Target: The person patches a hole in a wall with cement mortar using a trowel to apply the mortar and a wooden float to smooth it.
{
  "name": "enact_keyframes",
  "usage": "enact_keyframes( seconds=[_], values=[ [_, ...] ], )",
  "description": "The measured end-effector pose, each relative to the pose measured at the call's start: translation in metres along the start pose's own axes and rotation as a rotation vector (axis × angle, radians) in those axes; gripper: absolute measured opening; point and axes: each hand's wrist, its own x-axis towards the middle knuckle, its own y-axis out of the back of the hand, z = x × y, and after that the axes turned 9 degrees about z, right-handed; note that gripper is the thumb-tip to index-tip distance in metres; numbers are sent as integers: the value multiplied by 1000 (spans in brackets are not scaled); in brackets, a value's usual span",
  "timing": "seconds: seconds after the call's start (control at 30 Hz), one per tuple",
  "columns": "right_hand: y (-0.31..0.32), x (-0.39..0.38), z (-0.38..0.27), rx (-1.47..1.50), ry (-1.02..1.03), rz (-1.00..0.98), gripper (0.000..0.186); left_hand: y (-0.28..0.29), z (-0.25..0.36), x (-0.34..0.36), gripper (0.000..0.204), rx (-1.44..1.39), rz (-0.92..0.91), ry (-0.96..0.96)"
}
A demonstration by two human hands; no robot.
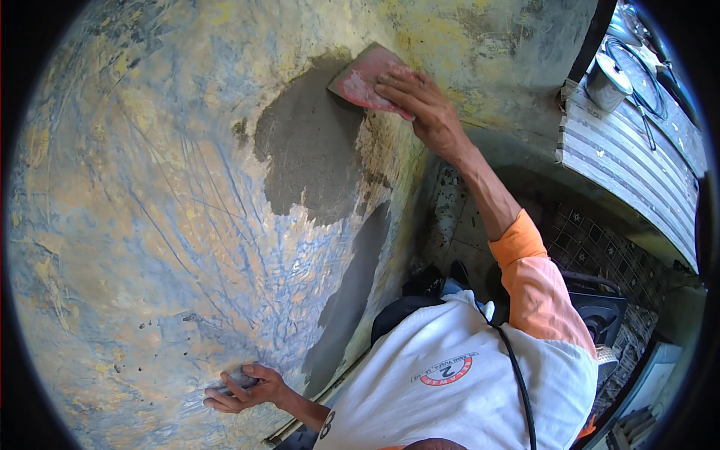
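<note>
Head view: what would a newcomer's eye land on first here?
The right hand presses a reddish scraper flat against the wall at the top centre, at the edge of a grey wet plaster patch. The wall around it is scratched and mottled in yellow and blue. Low down, the left hand rests against the wall.

You get bright daylight, soft shadows low on the wall [150, 225], strong fisheye bending, black vignetted corners, sharp centre
</note>
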Motion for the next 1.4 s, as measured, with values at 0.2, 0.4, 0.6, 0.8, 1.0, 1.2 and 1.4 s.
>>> enact_keyframes(
  seconds=[0.2, 0.4, 0.6, 0.8, 1.0, 1.2, 1.4],
  values=[
    [-3, -59, -20, 73, -142, -47, 58, 0, 1, 2, 40, 5, 5, -1],
    [21, -102, -61, 149, -253, -202, 43, -1, 3, 2, 40, 30, -8, -4],
    [36, -23, -105, 239, -819, 113, 32, 4, 0, -1, 40, 46, -8, 10],
    [-2, 5, -132, -19, -515, 148, 39, 2, 0, -2, 40, 28, -4, 7],
    [-32, -17, -191, -121, -301, 84, 66, 1, -1, -3, 39, 11, 15, 10],
    [7, -60, -148, -18, -353, 171, 61, 0, -1, -3, 39, 36, 9, 6],
    [-3, 8, -96, -76, -579, 150, 56, 1, -4, -3, 39, 9, 11, 1]
  ],
)
